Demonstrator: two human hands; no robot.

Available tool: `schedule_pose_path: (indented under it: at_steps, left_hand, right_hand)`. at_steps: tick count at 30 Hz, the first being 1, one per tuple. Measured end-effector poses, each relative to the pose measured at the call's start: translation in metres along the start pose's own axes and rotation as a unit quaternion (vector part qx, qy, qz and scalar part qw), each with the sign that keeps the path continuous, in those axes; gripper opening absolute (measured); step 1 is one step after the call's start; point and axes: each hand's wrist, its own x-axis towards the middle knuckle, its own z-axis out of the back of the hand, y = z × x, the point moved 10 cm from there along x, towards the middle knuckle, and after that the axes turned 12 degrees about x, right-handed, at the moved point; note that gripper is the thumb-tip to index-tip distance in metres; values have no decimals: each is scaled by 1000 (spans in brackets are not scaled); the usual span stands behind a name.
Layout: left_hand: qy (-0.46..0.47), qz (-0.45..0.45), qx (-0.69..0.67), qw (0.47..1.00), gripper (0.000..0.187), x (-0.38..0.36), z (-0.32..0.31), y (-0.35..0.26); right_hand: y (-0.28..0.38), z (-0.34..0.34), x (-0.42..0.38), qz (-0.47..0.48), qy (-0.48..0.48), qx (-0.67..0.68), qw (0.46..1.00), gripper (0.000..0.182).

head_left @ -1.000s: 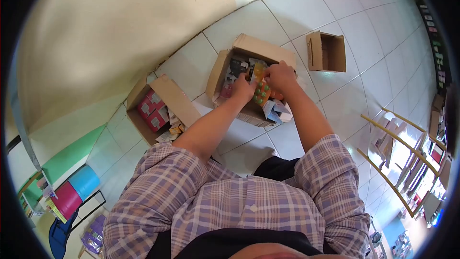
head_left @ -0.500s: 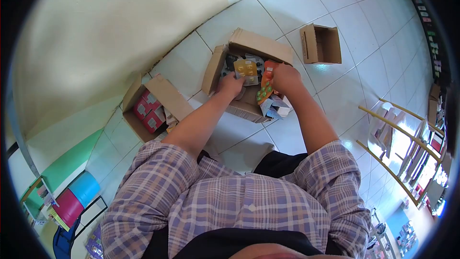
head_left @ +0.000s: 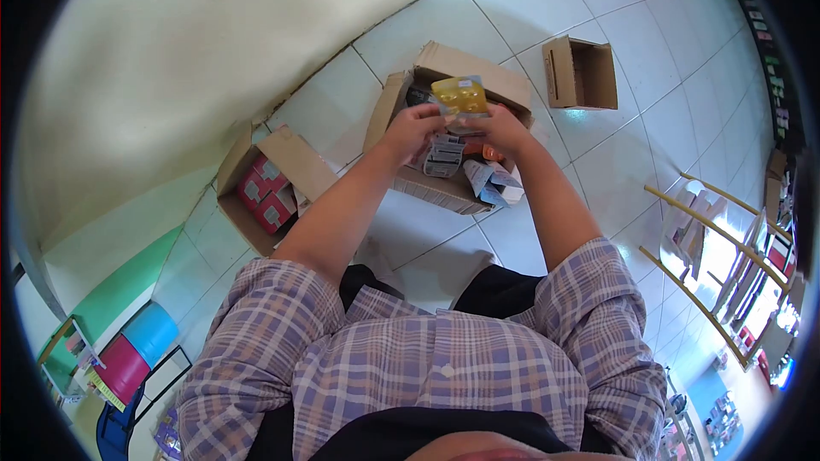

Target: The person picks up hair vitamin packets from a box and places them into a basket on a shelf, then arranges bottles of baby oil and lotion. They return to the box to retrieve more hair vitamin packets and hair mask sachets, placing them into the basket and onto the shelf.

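A gold blister pack [head_left: 461, 94] is raised over the open cardboard box [head_left: 448, 195], pinched at its lower edge between both my hands. My left hand [head_left: 412, 131] is closed on its left side, and my right hand [head_left: 504, 131] is closed on its right side. Below them, a silver blister pack [head_left: 444, 156] with dark print lies inside the box. Part of an orange pack [head_left: 493, 153] shows under my right hand. Folded paper pieces [head_left: 489, 181] stick up at the box's near right corner. My hands hide some of the contents.
To the left stands another open box [head_left: 243, 222] holding red-and-white packs [head_left: 266, 196]. A smaller cardboard box [head_left: 582, 77] sits on the tiled floor [head_left: 623, 175] at the far right. A wooden rack [head_left: 709, 230] is at the right, and a wall [head_left: 213, 43] rises at the left.
My right hand has let go of the orange pack, which now lies in the box. The gold blister pack has been lifted up, and both hands have come together on it.
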Motion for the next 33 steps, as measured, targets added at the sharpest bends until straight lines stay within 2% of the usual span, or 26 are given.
schedule_pose_path:
  at_steps: [1, 2, 3, 4, 5, 6, 8, 9, 11, 12, 14, 17, 21, 24, 26, 27, 29, 30, 32, 33]
  left_hand:
    - [-71, -80, 124, 987, 27, 4, 11, -20]
    - [-141, -158, 244, 946, 27, 3, 18, -44]
    - [-140, -159, 244, 946, 27, 9, 19, -50]
    - [-237, -213, 429, 845, 29, 0, 23, -72]
    - [-321, -254, 590, 696, 31, -11, 17, -93]
    - [-320, -256, 590, 696, 31, -5, 20, -92]
    - [-216, -140, 734, 629, 37, 27, 14, -63]
    - [-212, -142, 735, 628, 37, 29, 10, -68]
    - [-99, 20, 802, 589, 38, 45, 16, -42]
    - [-94, 20, 804, 587, 38, 47, 14, -44]
    - [-92, 17, 770, 632, 32, 45, 14, -50]
    - [-69, 21, 799, 597, 25, 48, 23, -44]
    - [-62, 4, 811, 581, 25, 45, 20, -43]
    - [-94, 10, 787, 610, 31, 47, 22, -47]
    - [-35, 38, 797, 602, 42, 50, 7, -42]
    - [-36, 38, 796, 603, 42, 56, 6, -41]
    - [30, 90, 767, 634, 79, 68, 5, -26]
    - [29, 91, 766, 635, 79, 67, 0, -30]
    - [-64, 158, 630, 758, 81, 65, 10, -34]
    - [-64, 158, 630, 758, 81, 70, 13, -29]
  right_hand:
    - [3, 5, -1, 27, 2, 100, 995, 43]
    - [1, 12, -2, 27, 1, 99, 995, 43]
    - [1, 22, -5, 25, -23, 120, 992, 40]
    - [-4, 30, -10, 20, -48, 144, 988, 38]
    - [-6, 32, -13, 18, -50, 145, 988, 38]
    - [-6, 36, -14, 13, -58, 135, 989, 38]
    - [-9, 42, -18, 10, -70, 129, 989, 38]
    - [-8, 45, -21, 11, -95, 129, 987, 38]
    - [-9, 49, -27, 13, -124, 132, 983, 37]
    - [-11, 51, -26, 26, -131, 159, 978, 38]
    - [-14, 55, -27, 39, -139, 191, 971, 39]
    - [-28, 55, -17, 27, -112, 194, 974, 39]
    - [-25, 53, -16, 30, -96, 174, 980, 39]
    - [-33, 56, -11, 30, -99, 194, 976, 40]
    - [-36, 62, -11, 31, -103, 214, 971, 41]
    - [-37, 62, -11, 33, -94, 245, 964, 41]
    - [-38, 63, -12, 33, -84, 275, 957, 41]
    - [-36, 63, -15, 40, -81, 290, 953, 40]
    - [-38, 66, -14, 46, -80, 306, 948, 40]
    - [-37, 67, -13, 55, -74, 316, 944, 40]
